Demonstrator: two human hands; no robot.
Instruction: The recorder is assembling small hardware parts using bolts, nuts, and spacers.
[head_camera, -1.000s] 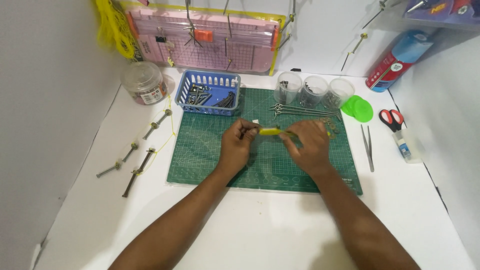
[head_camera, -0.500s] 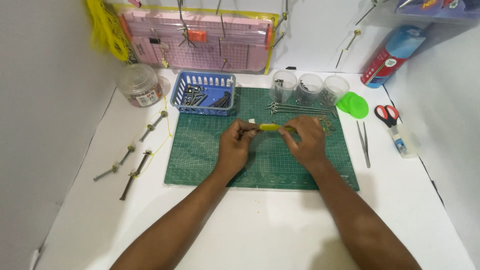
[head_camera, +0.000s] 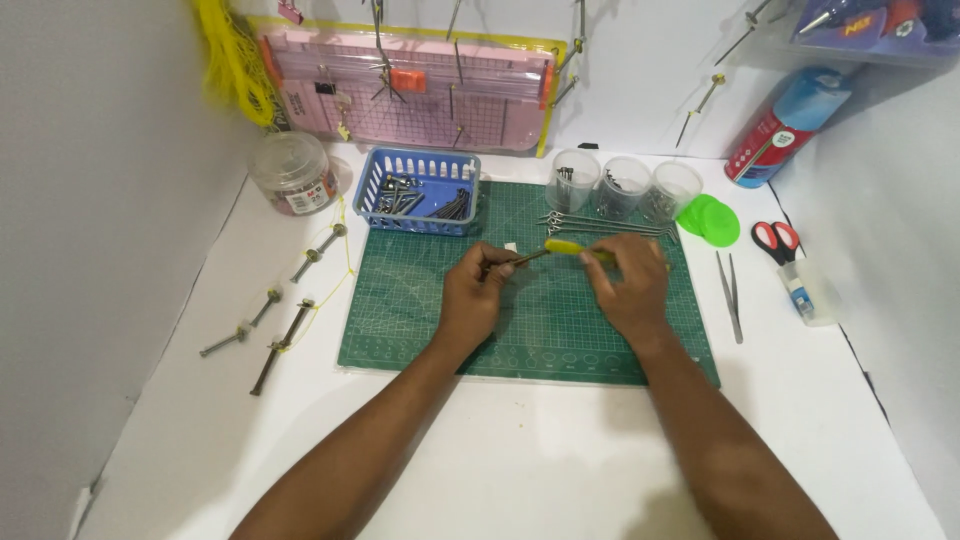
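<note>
Here, in the head view, both hands work above the green cutting mat (head_camera: 400, 330), which serves as landmark. The left hand (head_camera: 475, 295), over the mat's centre, is curled closed, its fingertips pinching one end of a thin dark rod (head_camera: 528, 258). The right hand (head_camera: 630, 285), just beside it toward the mat's right half, is likewise closed, its fingers gripping the far part of the same piece, where a short yellow sleeve (head_camera: 568, 247) sits on the rod; how the sleeve is fixed to the rod cannot be told. The rod lies almost level between the two hands, held slightly above the mat.

At the mat's far edge: a blue slotted basket (head_camera: 420, 165) of dark metal parts at the left, three clear round cups (head_camera: 622, 185) at the right, and a row of long metal pins (head_camera: 600, 222) lying just in front of the cups. Two green lids (head_camera: 710, 220) rest at the mat's far right corner. Right of the mat lie tweezers (head_camera: 728, 290), then red-handled scissors (head_camera: 775, 240). Left of the mat, on the white table (head_camera: 520, 460), lie several long bolts with nuts (head_camera: 285, 340), and farther back a clear lidded jar (head_camera: 292, 172). Behind the mat a pink gridded board (head_camera: 420, 95) leans on the wall.
</note>
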